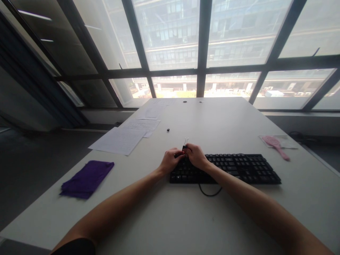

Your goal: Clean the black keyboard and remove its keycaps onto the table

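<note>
Over the left end of a black keyboard (239, 168), my two hands meet with fingertips together. My right hand (196, 156) is closed on a black binder clip (184, 146), whose silver wire handles point up and away from me. My left hand (170, 161) is pinched, its fingertips next to the clip. A small dark piece shows by those fingers, with a spot of red, too small to name. The keyboard's cable loops out on the near side. Beyond my hands, a tiny black object (168, 130) lies on the white table (148, 219).
To the left lie a folded purple cloth (86, 179) and several sheets of paper (119, 140). A pink hairbrush (276, 146) rests on a clear wrapper at the right. Large windows (172, 35) stand past the table's far edge, and a dark curtain (34, 71) hangs at left.
</note>
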The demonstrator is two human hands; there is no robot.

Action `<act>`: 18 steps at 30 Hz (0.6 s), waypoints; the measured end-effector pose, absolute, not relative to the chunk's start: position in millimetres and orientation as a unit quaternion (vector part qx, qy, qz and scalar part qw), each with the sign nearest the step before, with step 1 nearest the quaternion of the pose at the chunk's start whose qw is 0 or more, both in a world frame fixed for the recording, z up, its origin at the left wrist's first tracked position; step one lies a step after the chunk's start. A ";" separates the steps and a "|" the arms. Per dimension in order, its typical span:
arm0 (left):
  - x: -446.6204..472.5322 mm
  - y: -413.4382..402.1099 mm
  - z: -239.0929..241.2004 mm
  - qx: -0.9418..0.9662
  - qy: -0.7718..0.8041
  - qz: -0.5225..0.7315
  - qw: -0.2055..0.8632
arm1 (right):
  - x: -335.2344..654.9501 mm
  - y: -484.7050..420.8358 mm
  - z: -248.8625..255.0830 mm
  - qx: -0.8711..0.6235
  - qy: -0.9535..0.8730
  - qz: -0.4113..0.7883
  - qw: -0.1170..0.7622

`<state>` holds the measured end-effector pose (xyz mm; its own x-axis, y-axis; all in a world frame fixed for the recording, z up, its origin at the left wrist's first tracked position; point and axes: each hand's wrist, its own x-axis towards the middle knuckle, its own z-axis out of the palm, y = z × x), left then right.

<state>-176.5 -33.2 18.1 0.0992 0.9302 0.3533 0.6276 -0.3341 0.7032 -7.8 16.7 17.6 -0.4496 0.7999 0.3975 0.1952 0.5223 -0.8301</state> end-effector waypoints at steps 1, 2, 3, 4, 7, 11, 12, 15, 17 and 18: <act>-176.4 -33.2 17.6 0.716 0.544 0.394 0.191 | -7.7 16.5 17.5 -0.324 -0.769 0.365 0.413; -176.3 -33.2 17.1 0.716 0.544 0.395 0.189 | -7.5 16.3 17.5 -0.325 -0.769 0.364 0.413; -176.2 -33.2 16.7 0.717 0.543 0.396 0.187 | -7.4 16.2 17.5 -0.325 -0.770 0.363 0.412; -176.1 -33.1 16.5 0.717 0.542 0.397 0.185 | -7.2 16.1 17.5 -0.325 -0.771 0.362 0.411; -175.6 -33.0 16.7 0.718 0.541 0.398 0.182 | -6.8 16.8 17.4 -0.322 -0.773 0.361 0.411; -174.1 -33.7 18.5 0.715 0.546 0.398 0.180 | -6.8 18.9 16.2 -0.315 -0.773 0.363 0.415; -173.6 -34.1 19.0 0.715 0.546 0.399 0.179 | -6.9 19.4 15.9 -0.314 -0.770 0.365 0.418; -172.9 -35.3 20.1 0.721 0.536 0.404 0.173 | -7.3 20.3 15.0 -0.316 -0.760 0.374 0.428; -172.9 -36.1 20.7 0.726 0.530 0.405 0.171 | -7.5 20.3 15.0 -0.318 -0.758 0.376 0.428; -173.0 -36.5 21.0 0.727 0.528 0.406 0.168 | -7.5 20.3 15.1 -0.320 -0.758 0.373 0.429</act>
<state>-173.0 -36.5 21.0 0.1144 0.9039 0.4122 0.6306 -0.3867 0.6729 -7.5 20.3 15.1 -0.4274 0.8052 0.4111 0.1645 0.5164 -0.8404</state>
